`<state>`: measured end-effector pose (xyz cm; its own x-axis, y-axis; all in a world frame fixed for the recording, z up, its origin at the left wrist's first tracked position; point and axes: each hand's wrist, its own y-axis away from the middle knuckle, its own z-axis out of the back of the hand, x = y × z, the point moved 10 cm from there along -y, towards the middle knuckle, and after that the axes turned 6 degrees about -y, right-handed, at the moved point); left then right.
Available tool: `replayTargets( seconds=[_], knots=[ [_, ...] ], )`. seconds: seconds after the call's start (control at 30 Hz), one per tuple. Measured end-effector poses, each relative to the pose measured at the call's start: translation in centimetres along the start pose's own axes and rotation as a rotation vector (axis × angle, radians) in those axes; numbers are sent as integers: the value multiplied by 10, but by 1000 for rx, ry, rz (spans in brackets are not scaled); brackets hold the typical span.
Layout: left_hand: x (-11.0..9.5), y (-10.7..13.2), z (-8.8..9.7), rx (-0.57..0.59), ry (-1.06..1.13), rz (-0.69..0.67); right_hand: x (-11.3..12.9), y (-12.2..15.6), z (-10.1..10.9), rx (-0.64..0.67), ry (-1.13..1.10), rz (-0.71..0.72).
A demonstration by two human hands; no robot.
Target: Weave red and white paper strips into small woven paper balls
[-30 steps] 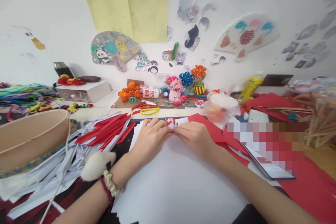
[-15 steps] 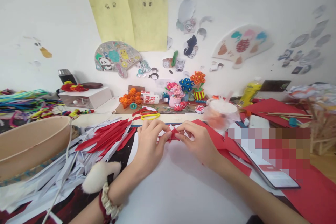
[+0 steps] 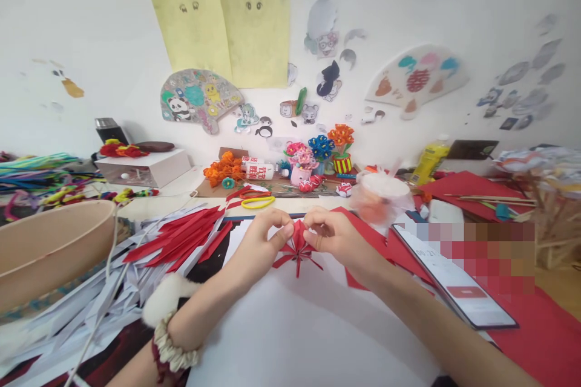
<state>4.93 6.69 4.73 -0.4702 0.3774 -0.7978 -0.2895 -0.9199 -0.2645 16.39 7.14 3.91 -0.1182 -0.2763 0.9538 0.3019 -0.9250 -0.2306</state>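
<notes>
Between my two hands is a red folded-paper piece (image 3: 298, 246), its narrow strips fanning out downward like a star. My left hand (image 3: 264, 236) pinches its upper left side between thumb and fingers. On the upper right side, my right hand (image 3: 330, 231) pinches it in the same way. The piece is held over a large white sheet (image 3: 290, 320) on the table. Part of its top is hidden behind my fingertips.
Red paper strips (image 3: 181, 239) lie over white strips (image 3: 104, 281) at the left, near a beige basin (image 3: 59, 248). A phone (image 3: 458, 278) rests on red paper (image 3: 540, 326) at the right. Paper flower pots (image 3: 304, 160) and a yellow ring (image 3: 258, 202) are at the back.
The red paper piece has turned so that its radiating strips now show below my fingers. Both hands keep pinching it, and the left forearm has shifted slightly left.
</notes>
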Motion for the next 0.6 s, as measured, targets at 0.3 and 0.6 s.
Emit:
replayTargets(
  seconds=[0.3,0.6],
  knots=[
    [-13,0,7,15,82,-38,1,2,1,-21,-38,-20],
    [-16,4,12,31,124,-17,-2,6,-13,78,-235,-36]
  ],
)
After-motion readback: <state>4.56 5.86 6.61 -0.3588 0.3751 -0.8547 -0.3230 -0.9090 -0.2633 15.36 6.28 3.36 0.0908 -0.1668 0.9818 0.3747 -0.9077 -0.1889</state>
